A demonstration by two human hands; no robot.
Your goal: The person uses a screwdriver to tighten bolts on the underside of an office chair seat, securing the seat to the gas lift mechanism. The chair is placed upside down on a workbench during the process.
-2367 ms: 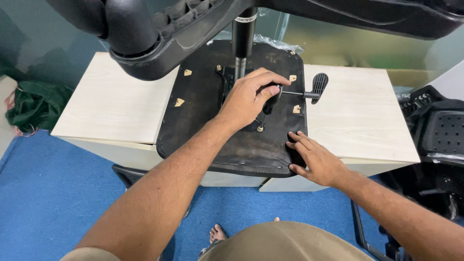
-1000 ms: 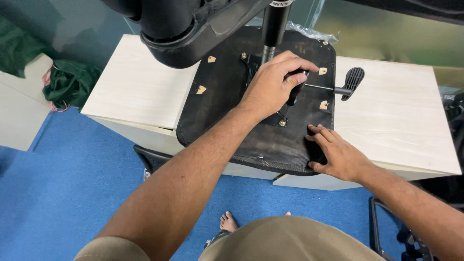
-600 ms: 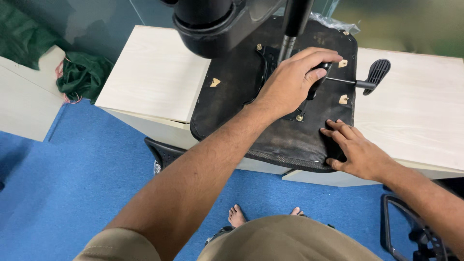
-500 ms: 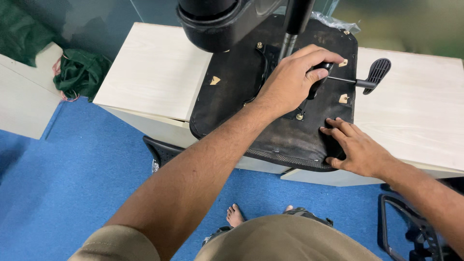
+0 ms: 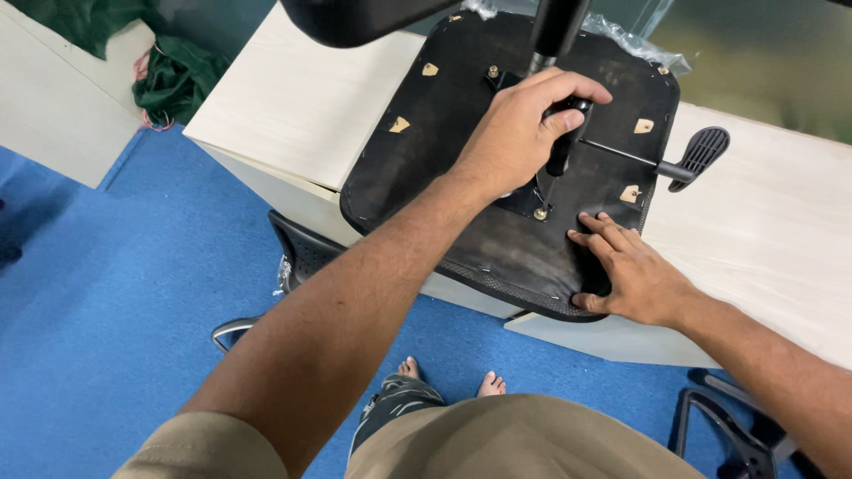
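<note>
An upturned black chair seat lies underside up on a pale wooden table. My left hand is closed around a black handle at the seat's metal mechanism, beside the gas-lift column. A lever with a black paddle sticks out to the right. My right hand lies flat on the seat's near right edge, fingers spread, holding nothing. A bolt shows just below my left hand.
Blue carpet covers the floor. A black chair part sits under the table's front edge, another black frame at lower right. Green cloth lies at upper left beside a pale board. My bare feet stand near the table.
The view has swung left and down, so the seat sits further right in the picture. Both hands keep their places on the seat; the left hand's grip looks unchanged.
</note>
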